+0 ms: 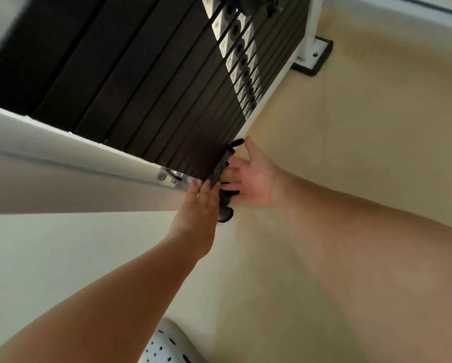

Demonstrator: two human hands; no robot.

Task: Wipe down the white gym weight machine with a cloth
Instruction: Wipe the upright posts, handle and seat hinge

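The white gym weight machine (62, 158) fills the upper left, its white frame bar running diagonally under a dark weight stack (141, 74). A dark cloth (222, 170) hangs at the stack's lower corner, between my two hands. My left hand (200, 205) reaches up from below with straight fingers, its tips by the frame's bracket and against the cloth's left side. My right hand (253, 176) shows its palm, thumb spread upward, with straight fingers laid against the cloth's right side. Its fingertips are partly hidden in the cloth.
A white upright post (311, 27) of the frame ends in a bolted foot plate (314, 55) on the beige floor (363, 127) at the upper right. A white perforated shoe (167, 344) shows at the bottom edge. A pale wall lies lower left.
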